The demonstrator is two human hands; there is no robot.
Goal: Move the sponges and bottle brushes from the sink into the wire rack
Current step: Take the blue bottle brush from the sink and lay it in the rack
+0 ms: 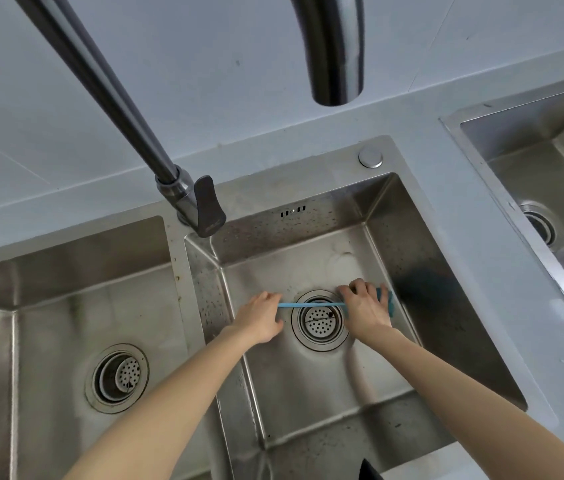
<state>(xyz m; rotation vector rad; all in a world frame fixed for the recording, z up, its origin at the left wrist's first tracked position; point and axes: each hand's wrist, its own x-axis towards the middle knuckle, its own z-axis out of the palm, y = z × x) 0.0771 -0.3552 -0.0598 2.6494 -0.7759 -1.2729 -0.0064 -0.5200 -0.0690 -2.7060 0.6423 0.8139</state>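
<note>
Both my hands are down in the middle steel sink basin (308,382). A thin light-blue bottle brush handle (308,305) runs level across the drain strainer (320,320). My left hand (261,317) is closed on its left end. My right hand (365,308) covers its right end and grips a blue sponge (387,301) lying against the basin's right wall. Only the sponge's right edge shows past my fingers. Whether the brush head lies under my right hand is hidden. No wire rack is in view.
A tall faucet (183,192) rises from the rim between the left basin (100,341) and the middle one, its spout (337,64) hanging overhead. A third basin (550,188) lies at the right. Pale countertop (474,258) surrounds the sinks.
</note>
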